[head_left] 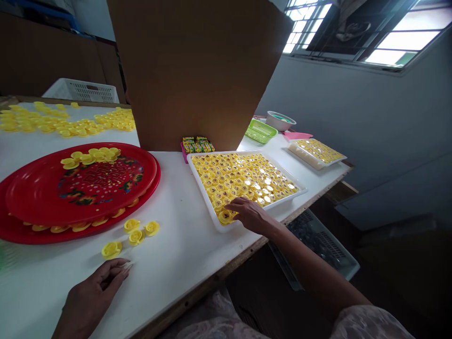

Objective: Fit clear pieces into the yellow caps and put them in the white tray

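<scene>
My left hand (92, 295) is low over the white table, thumb and fingers pinched on a small translucent white piece (127, 265). Just beyond it lie several loose yellow cup-shaped pieces (136, 237). My right hand (252, 215) reaches over the near left corner of a white tray (219, 225), its fingers apart and bent down at the yellow pieces there. Rows of round yellow pieces with dark centres (243, 176) fill this tray, many of them shiny. What lies under the right fingertips is partly hidden.
Stacked red trays (151, 188) with yellow pieces stand left. More yellow pieces (81, 125) are spread behind. A brown cardboard sheet (197, 75) rises behind a pink box of small packets (197, 145). A green basket (261, 132), a bowl (280, 123) and a second filled tray (318, 151) are right.
</scene>
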`<state>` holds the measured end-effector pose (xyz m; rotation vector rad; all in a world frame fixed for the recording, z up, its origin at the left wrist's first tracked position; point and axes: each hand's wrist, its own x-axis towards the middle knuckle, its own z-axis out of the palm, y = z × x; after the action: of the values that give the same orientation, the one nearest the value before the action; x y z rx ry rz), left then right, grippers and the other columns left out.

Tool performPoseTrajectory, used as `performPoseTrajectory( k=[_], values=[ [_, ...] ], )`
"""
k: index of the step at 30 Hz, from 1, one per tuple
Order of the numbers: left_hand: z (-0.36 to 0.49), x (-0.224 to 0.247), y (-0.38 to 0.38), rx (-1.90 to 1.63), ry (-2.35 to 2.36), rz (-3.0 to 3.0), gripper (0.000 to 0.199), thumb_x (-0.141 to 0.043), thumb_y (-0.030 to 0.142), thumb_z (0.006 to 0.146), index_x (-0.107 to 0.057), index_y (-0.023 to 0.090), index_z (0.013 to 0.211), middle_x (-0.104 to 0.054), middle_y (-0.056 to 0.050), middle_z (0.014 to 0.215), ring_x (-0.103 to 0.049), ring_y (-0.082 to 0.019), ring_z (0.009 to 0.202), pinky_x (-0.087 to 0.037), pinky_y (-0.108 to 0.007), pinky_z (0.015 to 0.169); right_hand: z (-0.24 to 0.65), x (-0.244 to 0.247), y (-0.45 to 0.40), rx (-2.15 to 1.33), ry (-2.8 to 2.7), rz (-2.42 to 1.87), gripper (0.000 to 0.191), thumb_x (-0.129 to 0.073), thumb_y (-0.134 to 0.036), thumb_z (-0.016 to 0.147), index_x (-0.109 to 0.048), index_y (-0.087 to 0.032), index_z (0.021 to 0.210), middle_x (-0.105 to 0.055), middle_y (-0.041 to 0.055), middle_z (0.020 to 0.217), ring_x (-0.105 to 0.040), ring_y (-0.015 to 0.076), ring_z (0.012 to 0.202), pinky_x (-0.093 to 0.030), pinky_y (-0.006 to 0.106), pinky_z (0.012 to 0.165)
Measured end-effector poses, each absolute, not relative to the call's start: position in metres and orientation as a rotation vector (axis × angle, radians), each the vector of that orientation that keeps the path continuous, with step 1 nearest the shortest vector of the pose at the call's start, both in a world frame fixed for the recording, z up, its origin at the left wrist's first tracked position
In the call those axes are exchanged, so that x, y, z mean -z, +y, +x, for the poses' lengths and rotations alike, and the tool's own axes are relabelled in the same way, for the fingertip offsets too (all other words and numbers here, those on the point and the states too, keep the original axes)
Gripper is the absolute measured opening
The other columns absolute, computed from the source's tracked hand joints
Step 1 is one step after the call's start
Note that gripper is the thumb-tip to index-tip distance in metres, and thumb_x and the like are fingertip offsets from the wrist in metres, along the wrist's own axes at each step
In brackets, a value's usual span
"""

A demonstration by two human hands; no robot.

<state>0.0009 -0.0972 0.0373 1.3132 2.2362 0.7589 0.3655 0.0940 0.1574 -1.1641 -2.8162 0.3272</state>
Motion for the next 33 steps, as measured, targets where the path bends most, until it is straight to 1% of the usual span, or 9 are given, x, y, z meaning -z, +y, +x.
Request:
performPoseTrajectory(
  k=[3, 5, 8, 11, 15, 19, 22, 28, 33],
  values=[
    [0.003, -0.040, -0.097, -0.689, 2.150, 1.230, 0.032, -0.060, 0.047, 0.068, -0.063, 0.026, 0.092, -0.072, 0.004, 0.082, -0.068, -0.014, 0.074, -0.050, -0.015, 0.061, 0.351, -0.160, 0.083, -0.284, -2.711, -1.116, 0.025, -0.052, -0.017, 0.086, -0.062, -0.023, 0.108, -0.061, 0.0071, 0.102, -0.055, 0.0193, 0.097, -0.043, 0.029, 0.079],
    [0.006, -0.045, -0.095, -0.710, 2.128, 1.228, 0.032, -0.058, 0.048, 0.071, -0.062, 0.025, 0.093, -0.072, 0.004, 0.082, -0.067, -0.014, 0.075, -0.050, -0.017, 0.065, 0.325, -0.160, 0.074, -0.283, -2.611, -1.079, 0.024, -0.043, -0.022, 0.091, -0.062, -0.021, 0.105, -0.061, 0.0078, 0.101, -0.057, 0.0181, 0.093, -0.043, 0.029, 0.079],
    [0.010, -0.052, -0.092, -0.739, 2.068, 1.276, 0.032, -0.053, 0.049, 0.075, -0.061, 0.024, 0.093, -0.070, 0.003, 0.078, -0.065, -0.014, 0.071, -0.050, -0.021, 0.064, 0.266, -0.147, 0.068, -0.245, -2.548, -1.098, 0.029, -0.035, -0.013, 0.091, -0.060, -0.018, 0.105, -0.060, 0.0094, 0.101, -0.057, 0.0184, 0.092, -0.043, 0.028, 0.080],
    [0.013, -0.058, -0.092, -0.776, 2.047, 1.309, 0.030, -0.049, 0.047, 0.077, -0.061, 0.023, 0.092, -0.069, 0.002, 0.074, -0.064, -0.015, 0.068, -0.048, -0.023, 0.063, 0.208, -0.118, 0.075, -0.201, -2.672, -1.160, 0.035, -0.037, 0.001, 0.082, -0.056, -0.013, 0.107, -0.058, 0.0128, 0.102, -0.054, 0.0205, 0.095, -0.042, 0.031, 0.084],
    [0.017, -0.061, -0.101, -0.828, 2.004, 1.318, 0.024, -0.048, 0.038, 0.079, -0.060, 0.022, 0.092, -0.067, 0.001, 0.074, -0.062, -0.014, 0.068, -0.046, -0.024, 0.065, 0.169, -0.079, 0.087, -0.143, -2.719, -1.281, 0.031, -0.034, -0.002, 0.084, -0.058, -0.009, 0.103, -0.059, 0.0162, 0.100, -0.054, 0.0216, 0.092, -0.043, 0.032, 0.082],
    [0.019, -0.067, -0.105, -0.870, 1.954, 1.289, 0.020, -0.046, 0.031, 0.078, -0.061, 0.021, 0.086, -0.065, 0.001, 0.070, -0.059, -0.013, 0.063, -0.043, -0.023, 0.061, 0.165, -0.061, 0.091, -0.137, -2.745, -1.229, 0.027, -0.037, -0.002, 0.081, -0.063, -0.011, 0.081, -0.062, 0.0137, 0.087, -0.056, 0.0214, 0.082, -0.044, 0.029, 0.071],
    [0.013, -0.080, -0.098, -0.858, 1.907, 1.275, 0.016, -0.049, 0.027, 0.074, -0.062, 0.020, 0.080, -0.065, 0.000, 0.069, -0.058, -0.013, 0.063, -0.041, -0.022, 0.059, 0.167, -0.059, 0.094, -0.145, -2.729, -1.200, 0.029, -0.038, -0.001, 0.077, -0.063, -0.014, 0.073, -0.063, 0.0100, 0.082, -0.056, 0.0200, 0.083, -0.043, 0.027, 0.073],
    [-0.029, -0.106, -0.073, -1.053, 2.035, 1.249, 0.017, -0.048, 0.030, 0.077, -0.061, 0.020, 0.080, -0.065, 0.000, 0.068, -0.059, -0.013, 0.064, -0.039, -0.022, 0.058, 0.159, -0.062, 0.107, -0.176, -2.621, -1.231, 0.035, -0.035, -0.001, 0.070, -0.066, -0.015, 0.078, -0.063, 0.0069, 0.080, -0.060, 0.0159, 0.074, -0.043, 0.024, 0.068],
    [-0.055, -0.090, -0.068, -1.255, 2.250, 1.156, 0.023, -0.042, 0.035, 0.084, -0.059, 0.020, 0.079, -0.066, -0.001, 0.069, -0.059, -0.013, 0.063, -0.039, -0.023, 0.059, 0.131, -0.084, 0.103, -0.399, -2.374, -1.039, 0.027, -0.039, -0.008, 0.076, -0.065, -0.018, 0.079, -0.064, 0.0059, 0.079, -0.059, 0.0160, 0.065, -0.045, 0.025, 0.061]
  ],
)
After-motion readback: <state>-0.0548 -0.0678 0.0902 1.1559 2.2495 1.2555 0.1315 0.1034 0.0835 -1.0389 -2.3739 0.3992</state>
